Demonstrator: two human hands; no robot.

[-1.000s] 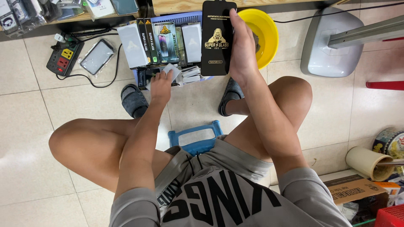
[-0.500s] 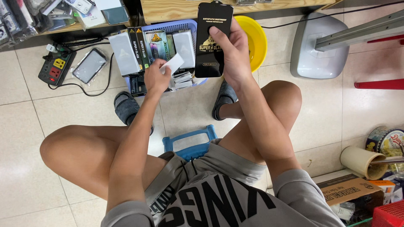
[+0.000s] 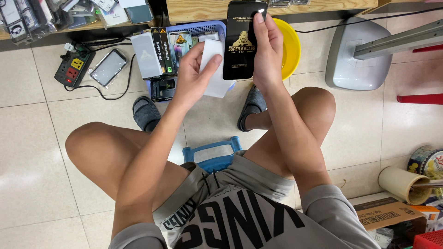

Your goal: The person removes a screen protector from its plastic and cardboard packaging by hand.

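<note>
My right hand (image 3: 266, 55) holds a tall black flat package (image 3: 242, 41) with a gold emblem upright in front of me, fingers wrapped over its right edge. Just to its left, my left hand (image 3: 191, 76) grips a thin white sleeve (image 3: 214, 69), its edge close beside the black package. Both hands hover above a blue basket (image 3: 196, 30) filled with boxed packages. I sit on a low blue stool (image 3: 212, 154), knees apart.
A yellow bowl (image 3: 288, 48) lies behind my right hand. A power strip (image 3: 74, 67) and a bagged phone (image 3: 108, 67) lie at the left. A grey fan base (image 3: 357, 53) stands at the right. Tape rolls (image 3: 427, 161) and a cardboard box (image 3: 392, 212) sit at lower right.
My left hand has lifted the white sleeve out of the basket and brought it up beside the black package. My right hand has kept the package raised.
</note>
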